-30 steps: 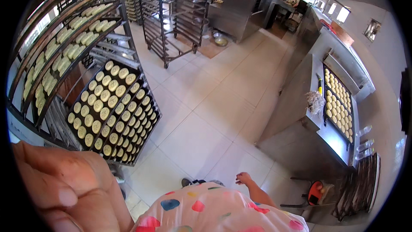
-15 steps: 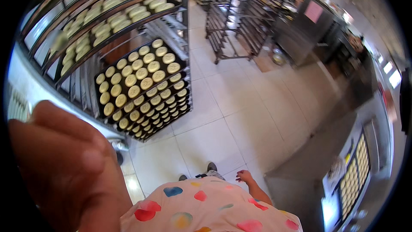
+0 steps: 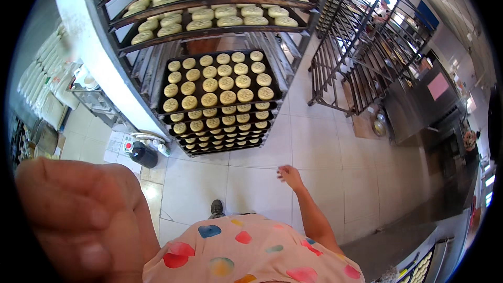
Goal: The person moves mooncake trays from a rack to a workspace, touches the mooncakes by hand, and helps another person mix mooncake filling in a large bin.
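Dangles right hand point(image 3: 288, 175) half-open near metal rack point(image 3: 209, 35) of round dough cakes point(image 3: 227, 97). Curls left hand point(image 3: 84, 209), unclear if gripping.

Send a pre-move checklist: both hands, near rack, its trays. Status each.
1. Right hand empty: ok, nothing seen in it.
2. Right hand off the near rack: ok, a gap shows between them.
3. Left hand empty: cannot tell; it's curled, close to the camera.
4. Pastries on the tray just below the rack's gap, spaced out: ok, in rows, none over the rim.
5. Rack wheels locked: cannot tell, none visible.
6. Dark container left of rack upright: ok.
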A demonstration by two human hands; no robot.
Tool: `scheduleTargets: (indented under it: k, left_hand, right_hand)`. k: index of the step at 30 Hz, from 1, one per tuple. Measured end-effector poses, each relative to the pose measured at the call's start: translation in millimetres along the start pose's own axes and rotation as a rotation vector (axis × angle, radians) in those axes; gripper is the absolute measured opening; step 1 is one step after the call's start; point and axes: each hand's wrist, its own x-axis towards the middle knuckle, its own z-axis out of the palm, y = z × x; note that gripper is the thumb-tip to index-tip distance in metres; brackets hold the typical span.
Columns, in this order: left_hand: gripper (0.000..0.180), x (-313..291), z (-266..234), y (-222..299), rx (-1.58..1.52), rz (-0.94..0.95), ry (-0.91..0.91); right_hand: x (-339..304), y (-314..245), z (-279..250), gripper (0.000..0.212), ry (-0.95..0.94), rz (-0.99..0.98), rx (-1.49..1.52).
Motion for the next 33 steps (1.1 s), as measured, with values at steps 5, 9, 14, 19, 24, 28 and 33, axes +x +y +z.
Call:
scheduleTargets:
  k: [5, 9, 14, 19, 24, 28, 33]
  left_hand:
    - [0.031, -28, -68, -37, 0.3, -0.375, -0.157]
    - [0.027, -119, -132, -96, 0.064, -1.429, -0.258]
    - [0.058, -206, -192, -173, -0.32, -1.892, 0.124]
    - [0.061, -223, -184, -227, -0.596, -1.728, 0.502]
    - [0.049, -230, -158, -253, -0.818, -1.639, 0.759]
    - [0.04, -227, -150, -264, -0.741, -1.636, 0.781]
    - [0.025, -222, -144, -266, -0.668, -1.635, 0.894]
  right_hand:
    - [53, -198, 52, 0.028, -0.165, -0.293, 0.25]
    - [91, -319, 52, 0.047, -0.083, -0.446, 0.526]
    - [140, -414, 53, 0.051, -0.085, -0.391, 0.836]
    - [173, -454, 52, 0.037, -0.062, -0.475, 1.0]
    - [189, -461, 26, 0.037, -0.085, -0.462, 1.125]
    - [191, -466, 26, 0.036, -0.083, -0.458, 1.135]
    - [196, -467, 16, 0.034, -0.137, -0.473, 1.109]
